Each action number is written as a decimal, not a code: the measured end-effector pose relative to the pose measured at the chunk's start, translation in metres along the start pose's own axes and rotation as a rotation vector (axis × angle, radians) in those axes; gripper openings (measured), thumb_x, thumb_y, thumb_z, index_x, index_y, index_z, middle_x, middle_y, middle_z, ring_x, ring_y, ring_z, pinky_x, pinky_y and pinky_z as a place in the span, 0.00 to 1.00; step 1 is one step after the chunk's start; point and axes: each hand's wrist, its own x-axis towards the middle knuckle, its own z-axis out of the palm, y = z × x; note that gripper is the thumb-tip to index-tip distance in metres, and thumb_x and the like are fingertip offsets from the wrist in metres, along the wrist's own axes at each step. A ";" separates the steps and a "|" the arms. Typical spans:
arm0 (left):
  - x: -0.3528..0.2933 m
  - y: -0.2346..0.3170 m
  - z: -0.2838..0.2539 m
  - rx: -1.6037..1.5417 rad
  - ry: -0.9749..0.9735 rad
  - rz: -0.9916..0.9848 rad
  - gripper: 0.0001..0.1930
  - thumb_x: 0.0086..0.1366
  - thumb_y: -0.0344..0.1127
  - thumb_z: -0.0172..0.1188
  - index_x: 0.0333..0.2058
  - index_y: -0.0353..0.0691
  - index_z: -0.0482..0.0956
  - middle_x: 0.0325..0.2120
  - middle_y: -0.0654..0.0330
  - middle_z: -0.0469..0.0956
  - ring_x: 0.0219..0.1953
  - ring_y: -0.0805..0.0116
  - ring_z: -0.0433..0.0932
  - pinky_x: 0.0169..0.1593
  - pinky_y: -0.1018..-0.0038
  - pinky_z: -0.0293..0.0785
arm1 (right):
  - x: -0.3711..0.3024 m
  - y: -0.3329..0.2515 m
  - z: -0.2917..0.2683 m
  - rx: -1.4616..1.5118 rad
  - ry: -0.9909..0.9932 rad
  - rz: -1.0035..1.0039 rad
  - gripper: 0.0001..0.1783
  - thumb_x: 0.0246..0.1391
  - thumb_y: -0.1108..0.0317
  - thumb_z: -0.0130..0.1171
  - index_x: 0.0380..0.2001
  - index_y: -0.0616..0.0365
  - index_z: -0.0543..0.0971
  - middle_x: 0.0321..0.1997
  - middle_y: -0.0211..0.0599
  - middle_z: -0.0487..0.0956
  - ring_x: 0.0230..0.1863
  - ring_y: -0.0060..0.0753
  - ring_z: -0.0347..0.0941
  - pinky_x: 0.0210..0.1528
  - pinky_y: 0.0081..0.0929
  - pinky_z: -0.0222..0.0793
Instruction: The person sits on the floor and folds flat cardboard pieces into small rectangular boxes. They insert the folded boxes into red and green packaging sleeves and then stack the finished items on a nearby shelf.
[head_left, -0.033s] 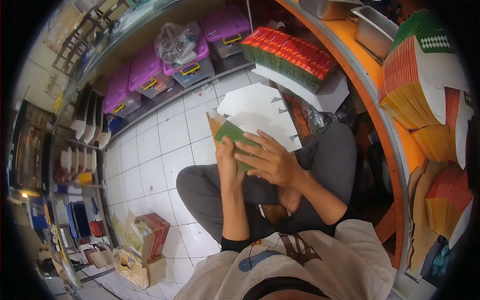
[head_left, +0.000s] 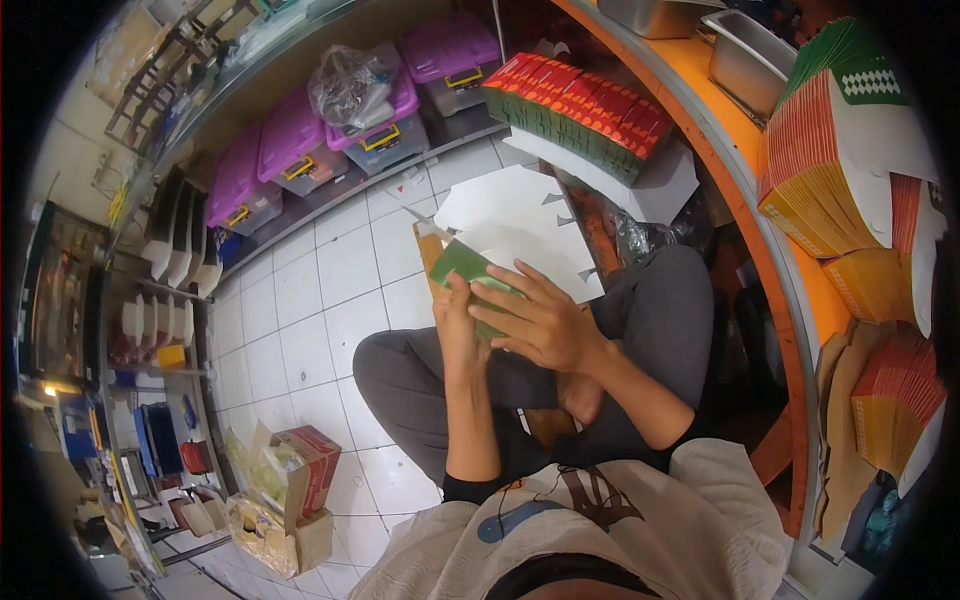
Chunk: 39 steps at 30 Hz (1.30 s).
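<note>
I hold a small carton (head_left: 465,264) with a green face and a yellow-orange side over my crossed legs. A white flap sticks up from its far end. My left hand (head_left: 460,318) grips its near left part, with the thumb on the green face. Across the right part of that face lie the fingers of my right hand (head_left: 545,322), spread somewhat, and its grip behind the carton is hidden. Just beyond the hands, a flat white cardboard blank (head_left: 515,215) with cut tabs rests on the floor.
A row of red-and-green boxes (head_left: 575,112) stands at the far right on white card. Stacks of folded cartons (head_left: 815,200) and metal pans (head_left: 750,58) occupy the orange shelf (head_left: 690,62) on my right. Purple-lidded bins (head_left: 300,140) line the far wall. An opened cardboard box (head_left: 305,470) sits at left.
The white flap at the carton's far end has swung outward to the left. Both hands keep nearly the same place on the carton.
</note>
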 end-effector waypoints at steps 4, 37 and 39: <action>-0.005 -0.003 0.018 -0.021 -0.032 0.054 0.17 0.69 0.42 0.44 0.47 0.34 0.68 0.41 0.56 0.73 0.44 0.70 0.72 0.47 0.74 0.70 | -0.003 0.005 0.006 -0.031 0.105 0.064 0.22 0.48 0.64 0.58 0.47 0.62 0.74 0.57 0.46 0.68 0.60 0.49 0.61 0.57 0.45 0.60; -0.023 -0.028 0.008 0.376 0.142 0.200 0.10 0.65 0.37 0.54 0.27 0.40 0.70 0.24 0.63 0.73 0.27 0.77 0.72 0.33 0.80 0.70 | -0.003 0.015 -0.010 -0.062 0.227 0.060 0.03 0.29 0.69 0.63 0.15 0.50 0.80 0.42 0.31 0.74 0.48 0.45 0.66 0.50 0.39 0.60; -0.018 -0.031 0.013 0.075 0.152 0.189 0.09 0.65 0.37 0.54 0.28 0.40 0.70 0.26 0.64 0.73 0.30 0.76 0.72 0.35 0.79 0.71 | -0.002 0.016 -0.012 -0.068 0.240 0.073 0.03 0.28 0.69 0.62 0.15 0.51 0.79 0.41 0.31 0.74 0.48 0.46 0.65 0.50 0.39 0.60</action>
